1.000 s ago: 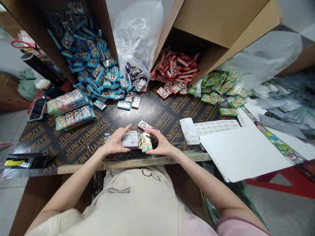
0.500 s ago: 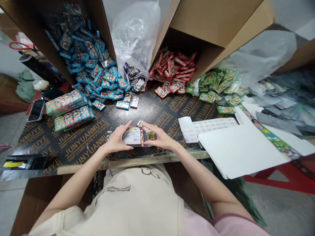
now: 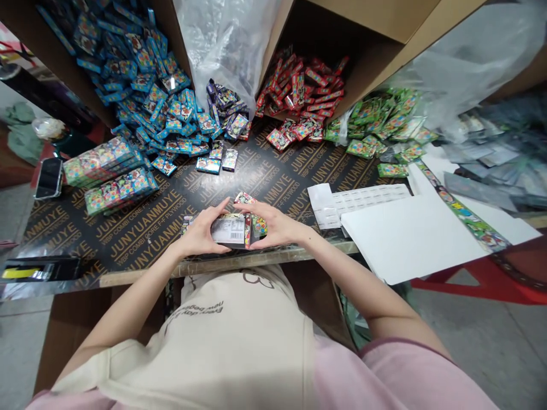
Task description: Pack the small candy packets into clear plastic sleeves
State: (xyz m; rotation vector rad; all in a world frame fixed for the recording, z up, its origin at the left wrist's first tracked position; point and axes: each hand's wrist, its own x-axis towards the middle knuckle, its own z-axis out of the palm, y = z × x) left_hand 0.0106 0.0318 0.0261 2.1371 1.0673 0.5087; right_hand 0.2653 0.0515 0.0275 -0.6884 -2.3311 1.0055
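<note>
At the front edge of the table, a row of small printed boxes [image 3: 229, 230] lies between my hands. A white label with a barcode shows on top, with red and green box sides to its right. My left hand [image 3: 200, 232] grips the left end, thumb at the near side and fingers at the far side. Around the right end my right hand [image 3: 276, 226] is curved the same way, fingertips pressing near the red box. Another small red-and-white printed box [image 3: 244, 197] lies just beyond my right fingertips. My palms partly hide the row's ends.
Piles of small blue boxes [image 3: 171, 122], purple boxes [image 3: 226, 105], red boxes [image 3: 303, 91] and green packs [image 3: 380, 119] line the back. Bundled boxes [image 3: 122, 191] and a phone [image 3: 49, 177] sit left. White sheets [image 3: 410, 239] and a label sheet [image 3: 367, 199] lie right.
The view has tilted slightly, so the scene sits higher in the picture. My hands stay around the row of boxes, with the right fingers shifted slightly left over its far side.
</note>
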